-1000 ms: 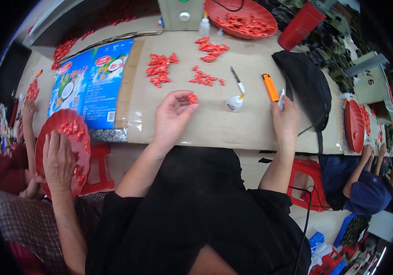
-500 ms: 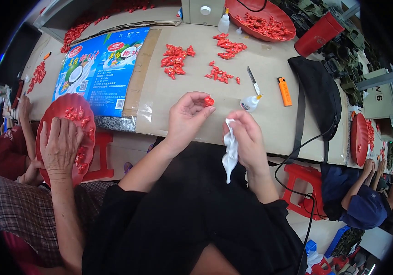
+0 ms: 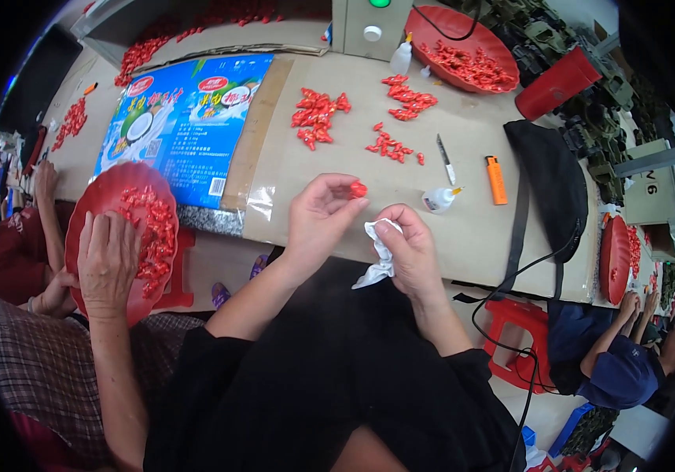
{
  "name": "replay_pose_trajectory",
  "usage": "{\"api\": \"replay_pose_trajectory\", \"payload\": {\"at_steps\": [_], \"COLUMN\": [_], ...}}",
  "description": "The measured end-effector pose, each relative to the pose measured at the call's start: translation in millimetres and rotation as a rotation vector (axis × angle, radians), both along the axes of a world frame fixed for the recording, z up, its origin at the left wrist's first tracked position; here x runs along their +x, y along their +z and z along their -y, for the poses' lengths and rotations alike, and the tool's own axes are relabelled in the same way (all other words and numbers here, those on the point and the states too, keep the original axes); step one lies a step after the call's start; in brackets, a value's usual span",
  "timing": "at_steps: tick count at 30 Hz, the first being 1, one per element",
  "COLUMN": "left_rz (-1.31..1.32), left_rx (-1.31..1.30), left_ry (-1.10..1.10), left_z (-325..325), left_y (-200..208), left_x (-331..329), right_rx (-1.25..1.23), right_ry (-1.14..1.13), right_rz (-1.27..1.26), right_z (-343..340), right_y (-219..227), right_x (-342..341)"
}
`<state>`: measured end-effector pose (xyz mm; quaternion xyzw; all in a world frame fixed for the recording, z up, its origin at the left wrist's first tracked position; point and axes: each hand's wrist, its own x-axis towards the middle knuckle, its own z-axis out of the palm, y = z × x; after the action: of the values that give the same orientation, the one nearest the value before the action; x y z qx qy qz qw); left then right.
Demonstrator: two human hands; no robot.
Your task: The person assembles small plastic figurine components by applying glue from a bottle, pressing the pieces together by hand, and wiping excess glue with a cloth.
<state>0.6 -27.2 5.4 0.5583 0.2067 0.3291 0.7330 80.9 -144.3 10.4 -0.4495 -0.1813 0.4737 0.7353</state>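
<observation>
The left hand point(image 3: 318, 216) pinched a small red plastic piece point(image 3: 358, 189) at its fingertips, just beside the right hand point(image 3: 410, 248), which clutched a crumpled white cloth point(image 3: 377, 256).

Flattened blue, green and white printed package point(image 3: 182, 126) with red oval emblems, lying on the table's far-left area; barcode label at its near corner.

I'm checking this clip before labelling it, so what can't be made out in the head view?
- Red piece: too small to tell its shape; left hand fingertips cover part.
- White cloth: partly hidden inside the right hand.
- Red tray: a co-worker's hand covers part.
- Red dish: cut off by the top edge.
</observation>
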Motion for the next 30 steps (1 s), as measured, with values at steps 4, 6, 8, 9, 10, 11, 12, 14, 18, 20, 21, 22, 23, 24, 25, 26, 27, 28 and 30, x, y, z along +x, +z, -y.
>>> {"api": "replay_pose_trajectory", "payload": {"at_steps": [4,6,8,9,10,11,12,14,18,20,21,22,23,24,25,26,27,28,30], "left_rz": [-0.011,-0.025,-0.017,-0.019,-0.017,-0.014,-0.015,-0.033,-0.066,-0.065,-0.064,-0.069,-0.073,-0.075,-0.085,-0.095,-0.094,-0.092,-0.089], "left_rx": [-0.052,-0.044,-0.028,-0.031,-0.03,-0.028,-0.03,0.04,0.081,0.071,0.07,0.07,0.071,0.071,0.085,0.1,0.101,0.099,0.098], "left_ry": [-0.085,-0.089,-0.076,-0.077,-0.086,-0.095,-0.095,-0.067,-0.051,-0.052,-0.053,-0.059,-0.065,-0.061,-0.06,-0.059,-0.059,-0.065,-0.071], "left_z": [3.9,4.4,3.9,4.1,4.2,4.3,4.7,5.7,7.3,6.9,6.9,6.9,6.9,6.5,6.2,6.0,5.9,6.1,6.4], "left_y": [-1.2,-3.1,-4.5,-4.5,-3.9,-3.8,-5.3,-9.7,-12.5,-11.4,-11.6,-11.9,-12.3,-12.9,-13.6,-14.0,-13.2,-12.0,-10.8], "left_x": [-1.8,-2.6,-3.6,-4.0,-4.4,-4.6,-4.9,-5.1,-5.8,-6.3,-6.1,-5.9,-5.6,-6.4,-7.0,-7.6,-7.2,-6.9,-6.5], "right_rx": [-0.022,-0.02,-0.016,-0.017,-0.019,-0.021,-0.021,-0.021,-0.055,-0.061,-0.077,-0.093,-0.094,-0.1,-0.105,-0.105,-0.118,-0.131,-0.13], "right_ry": [-0.021,-0.03,-0.041,-0.058,-0.075,-0.075,-0.067,-0.058,-0.135,-0.144,-0.156,-0.168,-0.17,-0.15,-0.129,-0.124,-0.105,-0.086,-0.095], "right_rz": [0.15,0.154,0.158,0.145,0.133,0.131,0.138,0.145,0.099,0.104,0.092,0.081,0.082,0.071,0.059,0.058,0.06,0.061,0.075], "right_z": [-4.6,-8.5,-11.4,-12.0,-12.3,-12.3,-12.1,-12.7,-16.5,-17.8,-18.1,-18.3,-17.8,-17.6,-17.2,-16.3,-14.3,-13.2,-12.8], "right_y": [1.1,1.4,2.9,3.5,4.0,4.4,4.6,3.2,0.7,2.0,3.1,3.8,4.1,3.7,3.2,2.3,2.1,2.3,6.3], "right_x": [5.0,5.9,5.2,4.8,4.5,4.3,3.8,2.9,-0.1,-0.8,-0.5,-0.2,0.6,1.6,2.8,4.2,6.0,6.5,5.3]}}
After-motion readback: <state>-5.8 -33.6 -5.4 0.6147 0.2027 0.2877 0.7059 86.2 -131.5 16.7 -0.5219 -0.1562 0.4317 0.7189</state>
